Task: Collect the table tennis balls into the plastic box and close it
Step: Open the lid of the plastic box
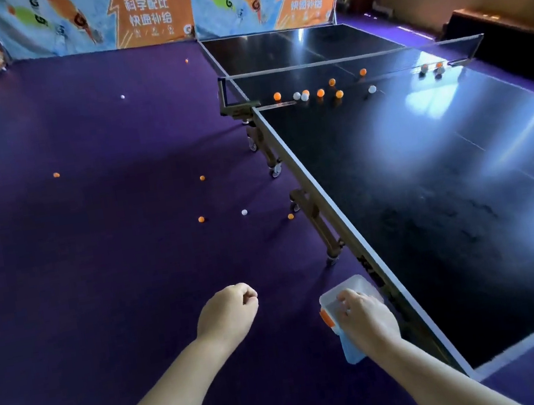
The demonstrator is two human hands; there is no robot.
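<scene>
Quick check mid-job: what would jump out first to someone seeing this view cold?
Orange and white balls bunched along the net on the dark table tennis table, with more scattered over the purple floor to its left. Nearest the camera, the right hand grips a clear plastic box; the left hand is a closed fist.

Purple floor (94, 262), black table (431, 195) — orange, white balls (320, 92)

The room is dimly lit, broad bluish-white glare is spread over the right half of the dark tabletop (373, 158), and straight lines are bowed near the frame's edges.
</scene>
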